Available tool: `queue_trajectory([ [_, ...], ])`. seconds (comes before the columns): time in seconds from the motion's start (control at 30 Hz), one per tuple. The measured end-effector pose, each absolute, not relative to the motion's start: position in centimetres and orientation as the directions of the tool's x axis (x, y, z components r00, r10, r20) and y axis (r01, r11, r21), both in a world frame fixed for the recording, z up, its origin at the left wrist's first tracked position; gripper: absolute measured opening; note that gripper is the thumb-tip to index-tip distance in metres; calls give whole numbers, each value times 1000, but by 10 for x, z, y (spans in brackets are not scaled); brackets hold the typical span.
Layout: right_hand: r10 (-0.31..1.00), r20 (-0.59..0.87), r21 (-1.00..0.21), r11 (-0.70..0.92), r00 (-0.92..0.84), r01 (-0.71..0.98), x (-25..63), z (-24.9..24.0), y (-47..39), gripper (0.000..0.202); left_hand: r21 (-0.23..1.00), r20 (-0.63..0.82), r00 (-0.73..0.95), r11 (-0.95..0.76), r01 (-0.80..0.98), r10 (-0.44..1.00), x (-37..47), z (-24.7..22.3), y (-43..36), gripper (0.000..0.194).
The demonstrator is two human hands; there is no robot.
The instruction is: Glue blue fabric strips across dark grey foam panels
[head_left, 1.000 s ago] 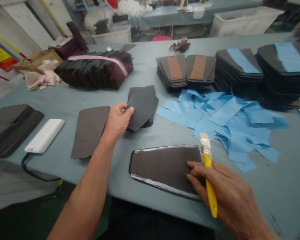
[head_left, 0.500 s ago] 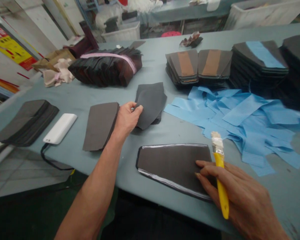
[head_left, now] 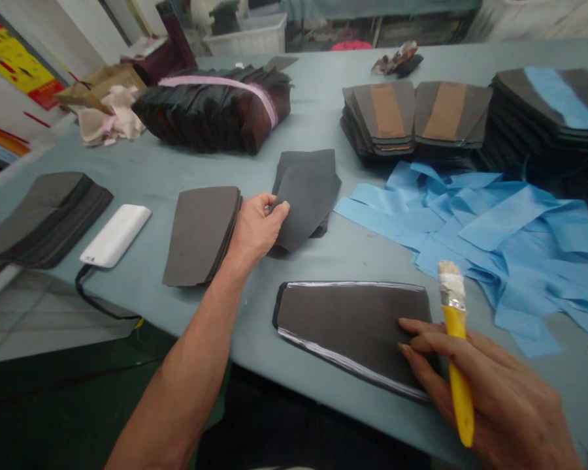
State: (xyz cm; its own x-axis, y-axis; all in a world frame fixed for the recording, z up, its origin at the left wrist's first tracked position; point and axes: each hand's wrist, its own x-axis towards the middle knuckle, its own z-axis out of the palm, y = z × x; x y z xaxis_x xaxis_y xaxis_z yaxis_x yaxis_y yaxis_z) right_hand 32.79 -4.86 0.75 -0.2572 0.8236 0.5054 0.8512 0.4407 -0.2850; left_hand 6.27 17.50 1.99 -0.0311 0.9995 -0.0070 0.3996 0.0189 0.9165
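My left hand (head_left: 259,225) pinches the left edge of a dark grey sheet (head_left: 301,202) on a small loose pile. Just left of that hand stands a neat stack of brown-grey panels (head_left: 200,232). My right hand (head_left: 500,378) holds a yellow-handled paintbrush (head_left: 458,365) between its fingers, bristles up and coated whitish. Its fingertips also rest on the right part of a dark tapered panel (head_left: 347,320) lying in front of me. Whitish streaks run along that panel's long edges, and its narrow left end has a black border.
Blue strips (head_left: 514,241) lie heaped at right. Behind them stand stacks of dark panels with brown bands (head_left: 387,111) and a blue band (head_left: 553,98). A strapped dark bundle (head_left: 210,114) lies at the back. A white power bank (head_left: 115,236) and another dark stack (head_left: 44,219) are at left.
The view has shifted slightly, so the table's things sit a little differently in the picture. Both hands keep nearly the same hold, the left on the sheet, the right with the paintbrush.
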Motion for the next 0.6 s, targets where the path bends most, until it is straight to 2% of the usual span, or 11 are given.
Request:
queue_trajectory([
  [0.2, 826, 491, -236, 430, -275, 872, 327, 8, -49, 19, 920, 13, -37, 3, 391, 999, 59, 15, 175, 18],
  [0.6, 840, 477, -262, 415, -257, 871, 329, 6, -51, 14, 936, 5, -11, 0, 352, 1000, 57, 16, 173, 19],
])
